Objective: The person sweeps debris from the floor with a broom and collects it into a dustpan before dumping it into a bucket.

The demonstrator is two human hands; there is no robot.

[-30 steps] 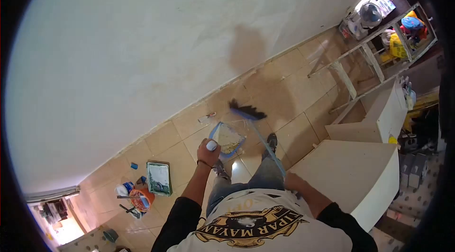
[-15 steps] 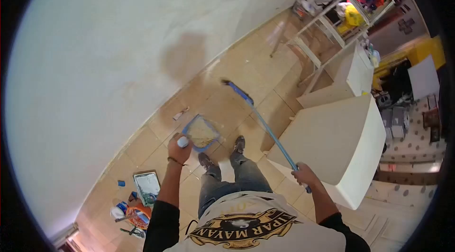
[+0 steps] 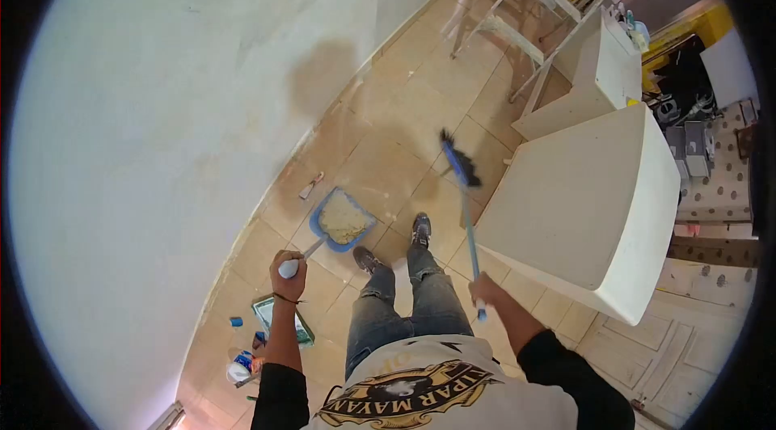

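My left hand (image 3: 288, 271) is wrapped round the handle of a blue dustpan (image 3: 315, 224), whose pan lies on the tiles near my feet with pale debris in it. The fingers of my right hand (image 3: 487, 292) are closed on the light blue pole of a broom (image 3: 460, 162). The broom's dark bristles are over the floor, in front and to the right of my shoes, near the white cabinet. A small scraper (image 3: 311, 185) lies on the floor between the dustpan and the wall.
A large white cabinet (image 3: 566, 204) stands on the right, with a ladder (image 3: 517, 38) beyond it. The pale wall (image 3: 178, 107) runs along the left. A paint tray (image 3: 283, 322), a blue cup (image 3: 236, 322) and other items lie at the lower left.
The broom head has swung right and nearer the cabinet, and my right hand has shifted left. My left hand has moved down and left, showing more of the dustpan handle. The view has shifted.
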